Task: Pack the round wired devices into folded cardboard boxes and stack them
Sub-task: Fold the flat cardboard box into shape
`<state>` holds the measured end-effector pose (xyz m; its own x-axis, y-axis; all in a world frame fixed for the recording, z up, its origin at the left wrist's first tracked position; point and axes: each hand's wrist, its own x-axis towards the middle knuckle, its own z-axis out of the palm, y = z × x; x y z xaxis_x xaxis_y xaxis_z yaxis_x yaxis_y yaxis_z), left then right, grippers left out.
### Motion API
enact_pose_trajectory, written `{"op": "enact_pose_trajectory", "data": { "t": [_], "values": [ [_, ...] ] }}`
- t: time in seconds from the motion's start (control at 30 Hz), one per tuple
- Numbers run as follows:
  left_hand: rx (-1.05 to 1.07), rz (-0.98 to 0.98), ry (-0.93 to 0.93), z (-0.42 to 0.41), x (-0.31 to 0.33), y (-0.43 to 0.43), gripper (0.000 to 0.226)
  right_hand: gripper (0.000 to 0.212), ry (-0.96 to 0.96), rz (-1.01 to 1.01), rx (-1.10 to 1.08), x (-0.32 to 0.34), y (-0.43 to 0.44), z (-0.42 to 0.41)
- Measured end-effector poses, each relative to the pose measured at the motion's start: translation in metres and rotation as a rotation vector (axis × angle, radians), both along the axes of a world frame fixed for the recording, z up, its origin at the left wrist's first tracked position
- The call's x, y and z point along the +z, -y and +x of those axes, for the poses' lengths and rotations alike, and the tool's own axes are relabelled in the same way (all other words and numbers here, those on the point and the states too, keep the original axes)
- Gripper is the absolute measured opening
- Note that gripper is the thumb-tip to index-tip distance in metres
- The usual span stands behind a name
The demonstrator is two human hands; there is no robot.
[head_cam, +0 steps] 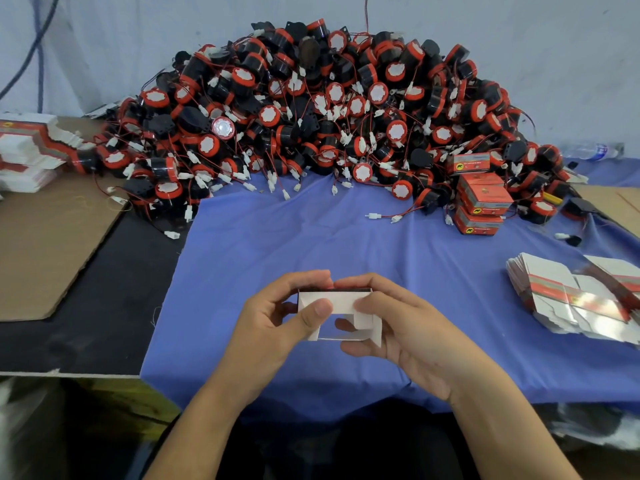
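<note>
I see my left hand [277,313] and right hand [398,323] pinching a half-folded white box [341,306] between them; printing on the packed boxes [481,199] is unreadable.

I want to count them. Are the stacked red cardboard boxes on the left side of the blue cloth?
No, the stacked red cardboard boxes stand at the right side of the blue cloth.
</note>
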<state>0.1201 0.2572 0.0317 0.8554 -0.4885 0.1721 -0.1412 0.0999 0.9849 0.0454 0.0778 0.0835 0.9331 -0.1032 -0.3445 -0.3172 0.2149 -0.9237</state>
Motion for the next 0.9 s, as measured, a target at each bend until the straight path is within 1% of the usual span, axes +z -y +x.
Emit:
{"op": "enact_pose_trajectory", "data": {
  "t": [0.07,0.13,0.23,0.3,0.37,0.47,0.53,0.6,0.73,0.8,0.87,0.9],
  "values": [
    [-0.008,0.014,-0.017,0.002,0.002,-0.001,0.038,0.024,0.017,0.065,0.053,0.002,0.002,-0.003],
    [-0.022,0.03,-0.043,0.003,0.006,-0.001,0.038,0.023,0.02,0.079,0.074,0.002,0.003,-0.006],
    [-0.114,0.077,-0.041,0.002,0.01,0.001,0.033,0.021,-0.005,0.007,0.027,-0.002,0.002,-0.005],
    [-0.13,0.084,-0.029,0.0,0.008,0.002,0.033,0.023,-0.018,-0.018,0.006,-0.002,0.001,-0.004],
    [-0.119,0.07,-0.031,-0.001,0.005,0.002,0.034,0.025,-0.016,-0.047,0.008,-0.002,0.001,-0.003],
    [-0.101,-0.008,-0.083,-0.002,0.001,0.002,0.029,0.028,0.003,-0.084,0.068,-0.001,0.0,-0.003],
    [-0.083,-0.059,-0.095,-0.002,0.0,0.003,0.039,0.028,0.003,-0.064,0.091,-0.001,-0.002,-0.003],
    [-0.103,-0.102,-0.051,-0.002,0.0,0.002,0.051,0.029,-0.016,-0.001,0.069,-0.004,0.0,-0.003],
    [-0.295,-0.112,0.002,0.004,0.008,-0.01,0.061,0.034,-0.002,0.065,0.04,-0.006,0.006,-0.002],
    [-0.347,-0.124,-0.03,0.006,0.014,-0.015,0.052,0.043,0.027,0.065,0.098,-0.007,0.007,-0.003],
    [-0.311,-0.13,-0.063,0.006,0.018,-0.015,0.037,0.049,0.053,0.054,0.134,-0.01,0.007,-0.003],
    [-0.29,-0.124,-0.062,0.006,0.018,-0.014,0.034,0.052,0.06,0.044,0.129,-0.012,0.006,-0.003]
  ]
}}
